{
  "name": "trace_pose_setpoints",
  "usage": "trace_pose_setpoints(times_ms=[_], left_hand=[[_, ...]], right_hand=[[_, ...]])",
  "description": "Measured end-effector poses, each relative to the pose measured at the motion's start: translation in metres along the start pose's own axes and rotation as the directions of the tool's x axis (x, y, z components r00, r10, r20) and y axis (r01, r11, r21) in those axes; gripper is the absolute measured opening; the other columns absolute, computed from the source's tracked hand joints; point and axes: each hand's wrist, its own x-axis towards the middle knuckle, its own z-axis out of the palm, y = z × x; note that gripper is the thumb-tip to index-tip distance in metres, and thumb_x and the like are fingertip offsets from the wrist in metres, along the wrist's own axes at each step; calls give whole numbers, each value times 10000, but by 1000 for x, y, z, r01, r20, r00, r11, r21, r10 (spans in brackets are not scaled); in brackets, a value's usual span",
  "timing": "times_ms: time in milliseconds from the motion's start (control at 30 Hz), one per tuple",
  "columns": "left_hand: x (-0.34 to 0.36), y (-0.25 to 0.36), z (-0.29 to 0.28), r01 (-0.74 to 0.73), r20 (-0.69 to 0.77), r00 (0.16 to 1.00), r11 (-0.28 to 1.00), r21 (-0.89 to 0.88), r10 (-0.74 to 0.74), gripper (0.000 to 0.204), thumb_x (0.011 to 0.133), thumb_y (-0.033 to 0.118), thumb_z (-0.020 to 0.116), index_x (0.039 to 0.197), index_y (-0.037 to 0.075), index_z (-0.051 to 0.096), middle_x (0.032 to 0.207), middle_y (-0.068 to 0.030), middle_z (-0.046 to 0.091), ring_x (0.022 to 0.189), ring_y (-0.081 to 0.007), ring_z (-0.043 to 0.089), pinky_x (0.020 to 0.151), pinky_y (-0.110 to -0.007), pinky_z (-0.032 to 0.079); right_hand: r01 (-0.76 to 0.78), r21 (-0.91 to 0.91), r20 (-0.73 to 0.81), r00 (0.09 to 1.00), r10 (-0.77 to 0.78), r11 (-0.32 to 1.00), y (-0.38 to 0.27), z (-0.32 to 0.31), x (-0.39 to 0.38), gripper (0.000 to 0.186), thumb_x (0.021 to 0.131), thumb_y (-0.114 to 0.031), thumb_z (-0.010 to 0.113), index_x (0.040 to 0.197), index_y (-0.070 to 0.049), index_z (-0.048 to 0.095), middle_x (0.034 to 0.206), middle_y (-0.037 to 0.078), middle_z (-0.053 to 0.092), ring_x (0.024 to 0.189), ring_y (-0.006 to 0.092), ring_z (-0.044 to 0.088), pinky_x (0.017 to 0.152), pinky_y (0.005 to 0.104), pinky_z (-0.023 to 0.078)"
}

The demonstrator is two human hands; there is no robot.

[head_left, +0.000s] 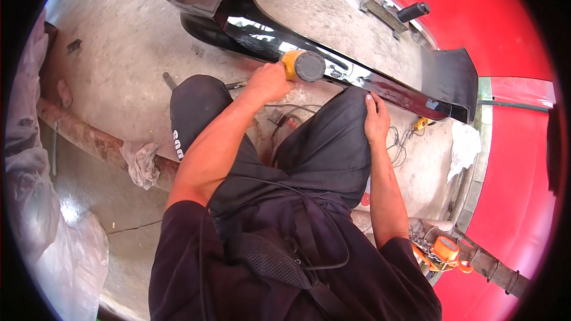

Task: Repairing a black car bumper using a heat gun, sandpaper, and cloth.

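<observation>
My left hand [270, 82] is closed round a yellow heat gun [291, 65], whose round dark grey back end faces up. The tool is over the near edge of a glossy black car bumper [380, 81], and its front end is hidden. Lying across the floor in front of my knees, the bumper runs from far left to right. My right hand [376, 117] lies with fingers extended on the outer side of my right knee, fingertips close to the bumper's near edge. Whether they touch it I cannot tell.
Cables [285, 113] lie between my feet; a small yellow tool [421, 123] is at right. A rusty pipe [89, 128] crosses behind my legs. An orange chain hoist [445, 249] sits lower right. Red panels [476, 18] stand beyond; plastic sheeting [35, 196] hangs left.
</observation>
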Motion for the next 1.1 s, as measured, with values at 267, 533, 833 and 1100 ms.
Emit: trace_pose_setpoints(times_ms=[267,533,833,1100], left_hand=[[2,-9,-17,-3,-120,993,996,-90,-8,548,804,389,780,1134,-35,671,1119,-263,701,1113,-417,648,949,-475,510],[3,-19,-28,11,-184,983,997,-79,-26,576,813,403,769,1175,-34,669,1087,-254,719,1018,-378,703,920,-441,525],[1,-4,-25,48,25,999,939,-341,-42,581,823,405,784,1179,-37,661,876,-146,718,581,-191,657,593,-346,538],[17,-36,-20,-24,-148,989,988,-153,1,589,831,392,775,1203,-46,646,987,-196,735,688,-256,718,669,-384,565]], right_hand=[[-4,-22,-19,1000,4,1000,-9,-3,-3,534,965,-452,598,1290,-32,656,1315,220,634,1245,352,583,1072,390,419],[12,-41,-36,999,-14,999,-4,-1,-1,557,947,-489,607,1284,-50,661,1318,217,628,1239,366,581,1063,407,432],[12,-39,-28,1000,-13,999,-4,-2,-3,566,945,-497,602,1285,-48,656,1318,199,628,1240,354,580,1058,407,432],[-18,-8,-25,1000,18,1000,-7,-4,-6,555,939,-471,623,1279,-32,652,1294,197,633,1224,354,582,1056,406,431]])
